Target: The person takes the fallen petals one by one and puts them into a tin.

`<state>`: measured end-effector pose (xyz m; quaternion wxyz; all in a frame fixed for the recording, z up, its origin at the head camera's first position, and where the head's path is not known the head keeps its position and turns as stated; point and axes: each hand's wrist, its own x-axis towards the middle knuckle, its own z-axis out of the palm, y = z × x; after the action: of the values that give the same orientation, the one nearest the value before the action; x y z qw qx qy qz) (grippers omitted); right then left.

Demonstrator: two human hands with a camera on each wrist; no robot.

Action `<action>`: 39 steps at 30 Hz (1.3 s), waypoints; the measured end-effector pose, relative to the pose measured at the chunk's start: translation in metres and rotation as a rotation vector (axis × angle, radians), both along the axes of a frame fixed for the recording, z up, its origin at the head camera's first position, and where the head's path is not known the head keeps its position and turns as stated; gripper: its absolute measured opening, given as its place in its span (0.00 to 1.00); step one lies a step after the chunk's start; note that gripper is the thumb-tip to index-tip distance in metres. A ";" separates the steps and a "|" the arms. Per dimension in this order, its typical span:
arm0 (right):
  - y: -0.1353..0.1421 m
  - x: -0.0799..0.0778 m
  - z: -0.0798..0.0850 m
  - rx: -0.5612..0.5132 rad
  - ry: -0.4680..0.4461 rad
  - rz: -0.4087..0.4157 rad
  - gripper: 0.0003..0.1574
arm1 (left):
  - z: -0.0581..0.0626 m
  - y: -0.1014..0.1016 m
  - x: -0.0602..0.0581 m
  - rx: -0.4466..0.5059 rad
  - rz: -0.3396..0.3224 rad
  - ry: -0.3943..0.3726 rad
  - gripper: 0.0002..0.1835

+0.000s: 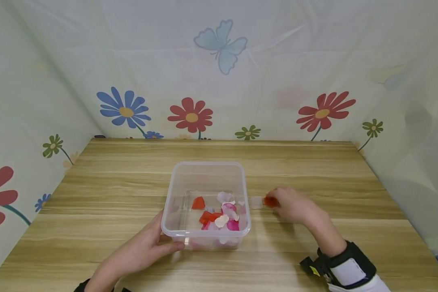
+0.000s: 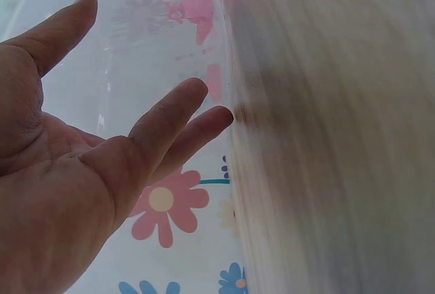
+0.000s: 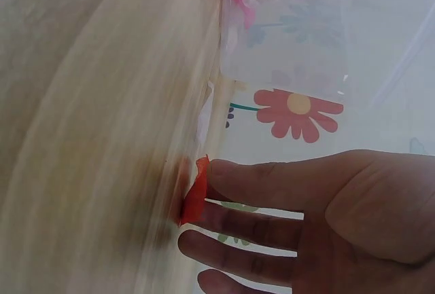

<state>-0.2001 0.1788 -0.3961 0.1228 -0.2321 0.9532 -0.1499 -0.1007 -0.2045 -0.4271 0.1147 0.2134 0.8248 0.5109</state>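
Observation:
A clear plastic box [image 1: 206, 234], with no lid on, holds red, pink and white petals [image 1: 222, 221]. At its near left corner is my left hand [image 1: 144, 247], the thumb along the front wall and the other fingers beside the left wall. In the left wrist view those fingers [image 2: 170, 114] are spread and only slightly bent. To the right of the box my right hand [image 1: 295, 207] pinches a red petal [image 3: 195, 195] between thumb and fingers, low over the table. Between that petal and the box lies a pale, whitish petal [image 1: 256, 202].
The wood-grain table [image 1: 131, 178] reaches back to a white curtain [image 1: 270, 89] printed with flowers and a butterfly. Curtain panels also stand along the left and right sides. A black strap with a white patch [image 1: 348, 271] circles my right wrist.

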 end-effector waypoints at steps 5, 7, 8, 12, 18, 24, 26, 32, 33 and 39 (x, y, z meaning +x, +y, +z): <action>0.000 0.000 -0.001 0.004 -0.002 -0.020 0.15 | -0.001 0.000 0.000 0.009 -0.007 0.015 0.52; 0.000 0.000 -0.001 0.001 0.001 -0.021 0.11 | 0.000 0.000 0.000 0.005 -0.005 0.015 0.52; 0.000 -0.001 -0.002 -0.001 0.004 -0.020 0.10 | 0.000 0.000 0.000 0.005 -0.005 0.013 0.52; 0.001 -0.002 -0.004 0.003 0.014 -0.025 0.09 | 0.000 0.000 0.000 0.005 -0.003 0.004 0.53; 0.001 -0.002 -0.007 0.019 0.022 -0.052 0.10 | 0.000 0.000 0.001 0.012 -0.005 0.001 0.53; 0.002 -0.002 -0.008 0.031 0.025 -0.058 0.10 | 0.000 0.000 0.000 0.022 -0.015 0.001 0.54; 0.002 -0.003 -0.008 0.034 0.027 -0.058 0.10 | -0.001 0.000 0.000 0.021 -0.014 0.002 0.54; 0.003 -0.003 -0.003 0.007 0.055 -0.060 0.08 | -0.001 0.000 0.000 0.011 -0.011 0.013 0.54; 0.003 -0.003 -0.002 -0.003 0.065 -0.062 0.07 | -0.001 0.000 0.000 0.013 -0.013 0.013 0.53; 0.001 -0.003 0.004 -0.062 0.127 -0.068 0.07 | -0.002 -0.001 0.001 0.017 -0.014 0.016 0.53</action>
<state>-0.2026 0.1796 -0.3918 0.0496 -0.2122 0.9613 -0.1686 -0.1001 -0.2051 -0.4292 0.1098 0.2244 0.8197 0.5154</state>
